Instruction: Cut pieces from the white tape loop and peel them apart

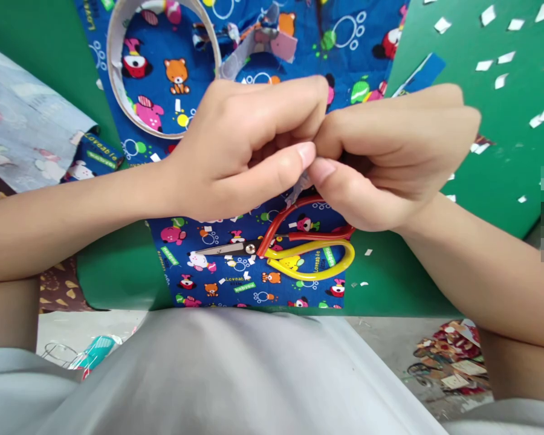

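Note:
My left hand (249, 142) and my right hand (390, 154) meet at their thumbs and fingertips over a blue cartoon-print cloth (254, 266). Together they pinch a small pale strip (301, 184), mostly hidden by the fingers; it looks like tape or paper. Scissors (290, 248) with one red and one yellow handle lie shut on the cloth just below my hands. A wide roll of tape (163, 66) lies on the cloth behind my left hand, with a loose grey end (245, 54) curling off to its right.
A green sheet (503, 157) covers the table under the cloth, strewn with several small white paper scraps (508, 57) at the right. A grey printed cloth (22, 133) lies at the far left. More printed scraps (453, 356) lie on the floor at lower right.

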{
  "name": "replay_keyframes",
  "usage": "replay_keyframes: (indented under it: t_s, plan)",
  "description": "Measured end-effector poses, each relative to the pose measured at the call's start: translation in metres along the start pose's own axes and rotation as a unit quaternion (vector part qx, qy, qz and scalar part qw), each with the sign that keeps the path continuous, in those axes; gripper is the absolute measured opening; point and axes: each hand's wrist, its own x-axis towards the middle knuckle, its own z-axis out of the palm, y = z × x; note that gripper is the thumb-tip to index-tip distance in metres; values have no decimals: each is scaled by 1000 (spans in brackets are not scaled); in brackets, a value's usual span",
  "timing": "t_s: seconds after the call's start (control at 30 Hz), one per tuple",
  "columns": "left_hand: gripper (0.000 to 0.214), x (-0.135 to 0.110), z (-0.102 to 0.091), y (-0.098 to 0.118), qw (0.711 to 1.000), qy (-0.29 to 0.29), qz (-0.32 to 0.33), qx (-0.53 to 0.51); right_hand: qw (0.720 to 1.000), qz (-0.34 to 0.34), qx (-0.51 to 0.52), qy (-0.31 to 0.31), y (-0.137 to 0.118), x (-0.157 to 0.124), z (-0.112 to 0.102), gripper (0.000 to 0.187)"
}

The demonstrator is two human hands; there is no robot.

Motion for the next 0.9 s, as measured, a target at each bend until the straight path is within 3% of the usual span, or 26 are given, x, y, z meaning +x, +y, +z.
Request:
replay_keyframes:
  t_s: [0.13, 0.3, 0.5, 0.9]
  plan:
    - [44, 1, 0, 0, 1000, 1, 7, 7, 1000, -12, 6, -6, 0, 0, -1, 19]
    - [46, 1, -1, 0, 999, -24, -29, 32, 1000, -6, 12, -7, -1, 0, 1, 21]
    - [41, 1, -1, 0, 1000, 2, 12, 4, 1000, 1, 2, -1, -2, 1, 2, 20]
    - [48, -1, -1, -3, 1000, -4, 15, 15, 1000, 13, 5, -4, -4, -3, 0, 21]
